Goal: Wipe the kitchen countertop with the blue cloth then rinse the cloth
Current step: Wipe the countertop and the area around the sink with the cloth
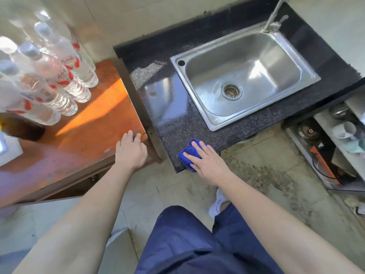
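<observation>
Straight, slightly spread fingers [198, 147] of a person's right hand [207, 163] press a bunched blue cloth [187, 155] flat against the near corner of a speckled dark stone countertop [175, 123], the palm bearing down rather than gripping, apparently so the cloth can be pushed across the surface. The cloth sits at the counter's front edge, partly overhanging it, just short of the stainless steel sink [266, 62] set into the slab. The left hand [131, 151], fingers loose and holding nothing, rests on the corner of an adjoining orange-brown wooden table [88, 139], seemingly as a brace while the body leans in. A wet sheen shows on the counter strip left of the sink, suggesting the wiping is well under way. The basin is empty around its drain [231, 90], and the faucet [273, 14] at its far rim shows no water running; the rinse appears yet to come. Clear water bottles [65, 76] crowd the table's far side.
</observation>
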